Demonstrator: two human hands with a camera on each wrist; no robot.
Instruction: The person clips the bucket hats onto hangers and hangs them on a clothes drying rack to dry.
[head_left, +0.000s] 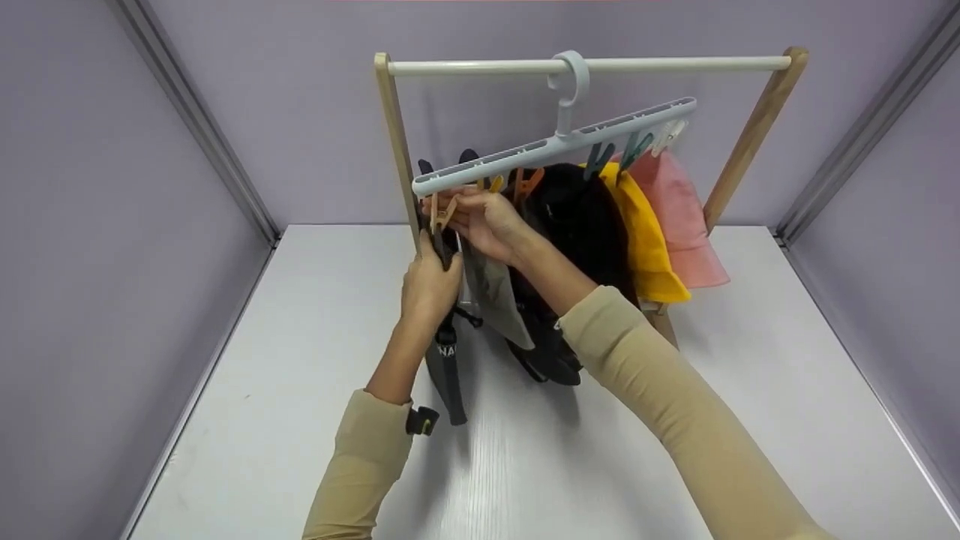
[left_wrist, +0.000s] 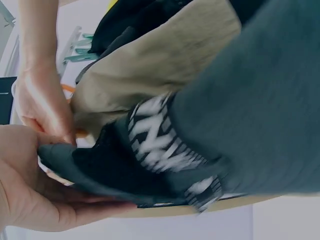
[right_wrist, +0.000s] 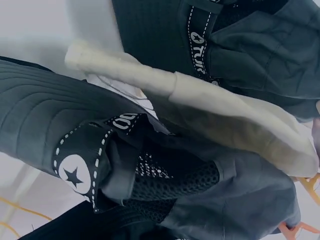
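Observation:
A dark grey brimmed hat (left_wrist: 250,110) with a white-lettered band hangs at the left end of the pale hanger (head_left: 487,163). My left hand (head_left: 431,285) pinches the hat's crown edge, thumb on one side and fingers on the other. Close by, my right hand (head_left: 491,225) reaches in with fingers extended around a peach clothespin (head_left: 444,212). The clothespin's handles stand spread apart; its tips are at the hat's top edge. Beside that hat hangs a beige hat (right_wrist: 235,125), then black hats (head_left: 577,232).
A yellow hat (head_left: 649,240) and a pink hat (head_left: 679,217) hang farther right from coloured clothespins. The hanger hooks over the white rail (head_left: 675,64) of a wooden rack (head_left: 757,135). White tabletop (head_left: 315,360) lies below, with grey panel walls around.

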